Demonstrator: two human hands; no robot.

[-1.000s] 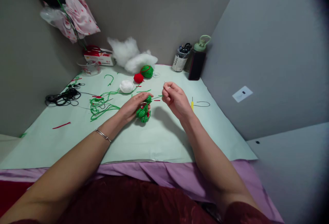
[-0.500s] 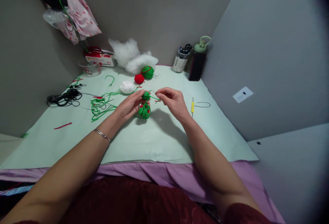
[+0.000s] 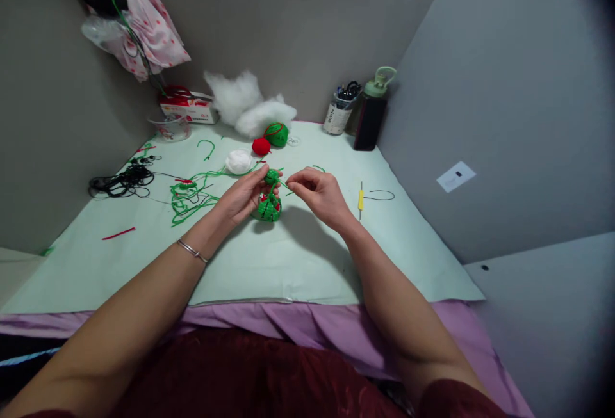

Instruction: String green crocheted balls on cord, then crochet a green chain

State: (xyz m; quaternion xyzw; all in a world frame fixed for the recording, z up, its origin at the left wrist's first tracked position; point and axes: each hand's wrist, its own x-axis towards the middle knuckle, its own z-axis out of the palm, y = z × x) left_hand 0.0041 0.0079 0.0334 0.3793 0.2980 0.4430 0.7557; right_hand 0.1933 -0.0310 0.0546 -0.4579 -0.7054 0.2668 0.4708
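Note:
My left hand [image 3: 245,197] is closed on a small green crochet piece [image 3: 271,176], pinching its upper part between thumb and fingers. Just below hangs a rounder green crocheted part [image 3: 269,208] with red, white and black details, seemingly joined by a green strand. My right hand [image 3: 317,194] is closed in a pinch close to the crochet piece, on a thin green yarn [image 3: 283,183] running to it. Whether a needle is also between those fingertips is too small to tell.
White [image 3: 239,161], red [image 3: 261,146] and green [image 3: 277,135] yarn balls lie behind my hands, before white stuffing [image 3: 250,104]. Loose green yarn [image 3: 192,203] and a black tangle [image 3: 125,181] are left. A yellow-handled tool [image 3: 360,200], pen cup [image 3: 337,114] and bottle [image 3: 372,111] stand right.
My right hand has moved slightly left and down, closer to the crochet piece. The upper green part has tilted a little in my left hand, which otherwise stays in place.

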